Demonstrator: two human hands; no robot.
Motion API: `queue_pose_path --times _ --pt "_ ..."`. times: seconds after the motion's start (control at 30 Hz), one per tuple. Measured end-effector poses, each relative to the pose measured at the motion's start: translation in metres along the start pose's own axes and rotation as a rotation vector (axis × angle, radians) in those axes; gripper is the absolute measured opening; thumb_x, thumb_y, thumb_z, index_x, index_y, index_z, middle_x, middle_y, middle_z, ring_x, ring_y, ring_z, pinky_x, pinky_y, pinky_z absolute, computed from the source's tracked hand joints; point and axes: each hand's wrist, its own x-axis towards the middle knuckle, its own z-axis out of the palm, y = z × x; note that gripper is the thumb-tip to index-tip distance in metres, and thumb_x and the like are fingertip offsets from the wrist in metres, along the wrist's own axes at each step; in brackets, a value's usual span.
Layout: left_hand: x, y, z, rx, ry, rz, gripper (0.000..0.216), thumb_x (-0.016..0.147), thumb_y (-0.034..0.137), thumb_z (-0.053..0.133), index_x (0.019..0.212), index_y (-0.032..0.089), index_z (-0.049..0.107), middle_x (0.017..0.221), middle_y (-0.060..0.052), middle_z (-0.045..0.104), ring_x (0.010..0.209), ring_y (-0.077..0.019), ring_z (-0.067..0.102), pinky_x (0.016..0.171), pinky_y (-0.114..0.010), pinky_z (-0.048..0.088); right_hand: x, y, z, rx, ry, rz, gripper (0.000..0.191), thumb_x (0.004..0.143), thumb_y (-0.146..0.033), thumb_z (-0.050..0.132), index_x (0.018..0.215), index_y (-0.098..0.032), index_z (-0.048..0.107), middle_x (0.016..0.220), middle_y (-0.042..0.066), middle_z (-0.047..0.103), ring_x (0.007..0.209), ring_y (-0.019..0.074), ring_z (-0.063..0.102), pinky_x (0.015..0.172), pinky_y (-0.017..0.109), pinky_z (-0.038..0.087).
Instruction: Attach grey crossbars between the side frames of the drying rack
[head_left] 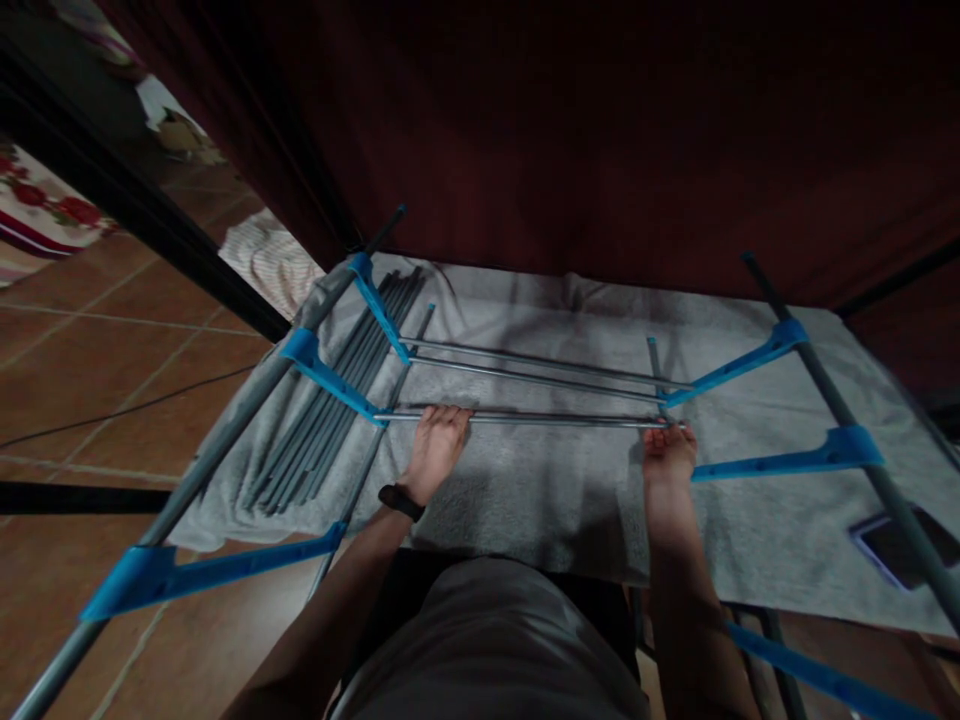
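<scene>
Left hand [435, 447]: fingers are curling over the near rod [540, 417] close to its left end, gripping it.
Right hand [667, 455]: fingers are closing on the same rod's right end.
Rod: is lying crosswise above the grey towel [525, 490], its left end meeting a blue bracket [330, 375].
Far side: two more rods [540, 362] are spanning the brackets.
Left: spare tubes [330, 410] are lying bundled on the towel.

I'm counting three silver rods [525, 417] lying across the frame, six blue brackets [326, 375] sticking out, two hands [435, 445] showing, and one phone [896, 548] sitting there.
</scene>
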Motion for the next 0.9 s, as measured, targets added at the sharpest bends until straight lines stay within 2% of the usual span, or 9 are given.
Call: queue_pose_path --times 0.2,0.3,0.47,0.57,0.67,0.8,0.9 --pt "0.020 0.020 0.003 0.015 -0.002 -0.002 0.042 0.105 0.009 0.052 0.131 0.018 0.083 0.114 -0.017 0.085 0.111 -0.0356 0.077 0.104 -0.049 0.052 0.021 -0.012 0.014 0.018 0.072 -0.008 0.023 0.093 -0.007 0.067 0.093 -0.028 0.056 0.071 -0.012 0.065 0.051 0.0075 0.057 0.053 0.014 0.055" --pt "0.032 0.010 0.004 0.028 0.023 -0.059 0.044 0.103 0.007 0.050 0.128 0.018 0.083 0.114 -0.017 0.085 0.113 -0.0357 0.075 0.109 -0.050 0.051 0.016 -0.007 0.017 0.007 0.031 -0.011 0.023 0.092 -0.009 0.070 0.094 -0.028 0.057 0.073 -0.012 0.068 0.054 0.0075 0.061 0.059 0.016 0.060" --pt "0.046 -0.014 0.005 0.105 0.047 -0.187 0.038 0.105 0.013 0.052 0.121 0.021 0.085 0.121 -0.019 0.081 0.122 -0.0385 0.070 0.112 -0.052 0.050 -0.011 0.020 0.006 -0.050 -0.075 -0.042 0.025 0.088 -0.016 0.080 0.096 -0.027 0.060 0.077 -0.011 0.070 0.063 0.0084 0.068 0.068 0.020 0.065" --pt "0.045 -0.019 0.007 0.172 0.068 -0.315 0.038 0.106 0.018 0.051 0.125 0.019 0.084 0.131 -0.023 0.076 0.126 -0.0416 0.067 0.109 -0.054 0.051 -0.024 0.034 -0.004 -0.061 -0.105 -0.084 0.027 0.085 -0.020 0.084 0.096 -0.028 0.061 0.081 -0.010 0.070 0.068 0.0091 0.070 0.072 0.022 0.066" --pt "0.037 -0.021 0.011 0.183 0.091 -0.409 0.037 0.108 0.024 0.052 0.127 0.018 0.082 0.131 -0.026 0.074 0.126 -0.0439 0.066 0.109 -0.056 0.050 -0.029 0.039 -0.009 -0.050 -0.105 -0.145 0.029 0.086 -0.023 0.086 0.099 -0.029 0.061 0.084 -0.010 0.070 0.070 0.0099 0.070 0.071 0.023 0.067" --pt "0.027 -0.031 0.025 -0.031 0.117 -0.541 0.035 0.107 0.027 0.056 0.132 0.020 0.081 0.115 -0.020 0.081 0.117 -0.0400 0.073 0.107 -0.051 0.052 -0.027 0.038 -0.009 -0.052 -0.083 -0.165 0.030 0.086 -0.025 0.086 0.099 -0.029 0.059 0.086 -0.010 0.069 0.070 0.0094 0.069 0.073 0.024 0.067" --pt "0.028 -0.039 0.040 -0.436 0.311 -0.691 0.030 0.099 0.021 0.064 0.123 0.024 0.082 0.097 -0.010 0.081 0.098 -0.0316 0.076 0.094 -0.041 0.055 -0.026 0.037 -0.007 -0.039 -0.098 -0.166 0.031 0.085 -0.022 0.085 0.098 -0.029 0.058 0.088 -0.010 0.069 0.073 0.0085 0.070 0.077 0.022 0.066"
